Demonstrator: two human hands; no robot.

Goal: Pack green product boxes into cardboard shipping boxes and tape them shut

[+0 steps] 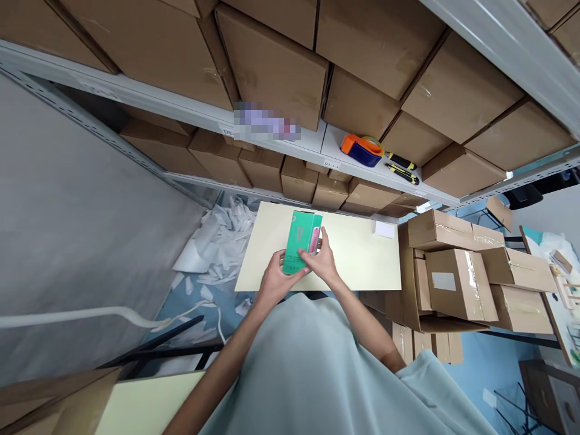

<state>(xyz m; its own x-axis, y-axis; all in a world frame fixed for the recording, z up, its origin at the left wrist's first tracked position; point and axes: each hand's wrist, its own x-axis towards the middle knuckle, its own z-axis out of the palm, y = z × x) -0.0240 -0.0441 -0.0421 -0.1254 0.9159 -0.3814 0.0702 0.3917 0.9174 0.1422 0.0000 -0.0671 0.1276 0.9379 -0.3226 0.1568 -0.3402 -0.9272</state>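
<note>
A green box (297, 240) with a pink patch on its right side is held up above the cream tabletop (362, 266). My left hand (275, 279) grips its lower left corner, thumb along the bottom edge. On the right side, my right hand (322, 258) has its thumb on the front face and its fingers behind the box, partly hidden. A small white box or stack of paper (384, 229) lies at the table's far right corner.
Brown cartons (460, 284) are stacked right of the table. Above it, a shelf (312, 144) carries cartons, an orange and blue tape dispenser (361, 150) and yellow-black cutters (402, 173). Crumpled white paper (222, 235) covers the floor at left. A white hose (90, 315) runs along the left.
</note>
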